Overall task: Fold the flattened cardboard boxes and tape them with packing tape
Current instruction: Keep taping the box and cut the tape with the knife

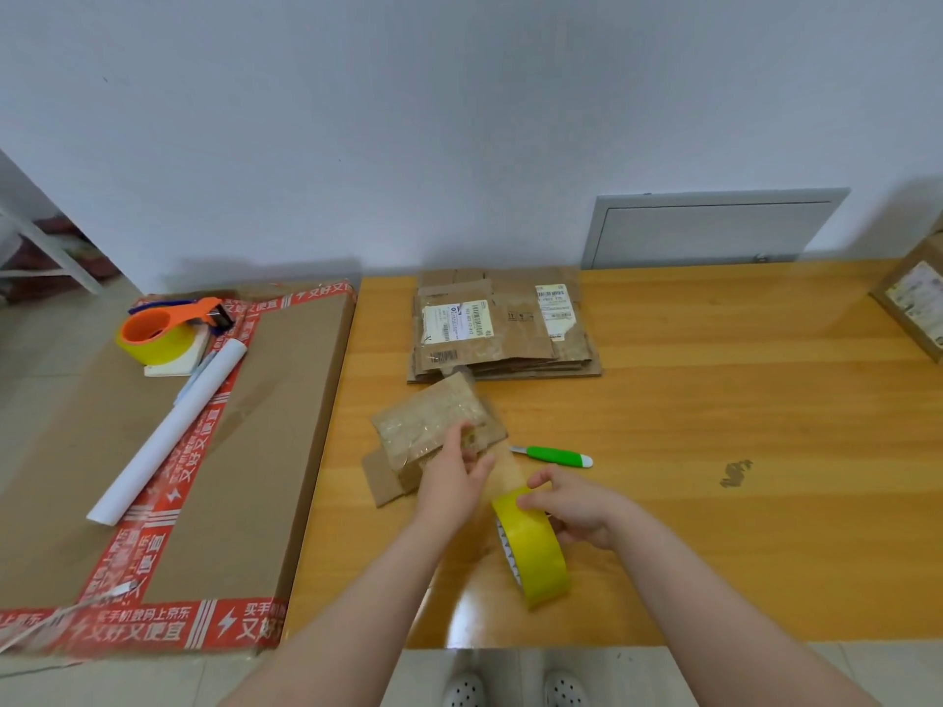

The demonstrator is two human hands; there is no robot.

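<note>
A small folded cardboard box (426,431), shiny with clear tape, lies on the wooden table (714,451) near its left side. My left hand (451,484) rests on the box's near end, fingers pressing a strip of tape against it. My right hand (571,505) grips a yellow roll of packing tape (536,553) just right of the box, with a clear strip stretched from the roll to the box. A stack of flattened cardboard boxes (502,329) with shipping labels sits at the table's far side.
A green-handled knife (553,456) lies right of the small box. A large flat carton (168,451) with red printed tape lies left of the table, carrying an orange tape dispenser (163,329) and a white paper roll (168,431). Another box (913,298) stands far right.
</note>
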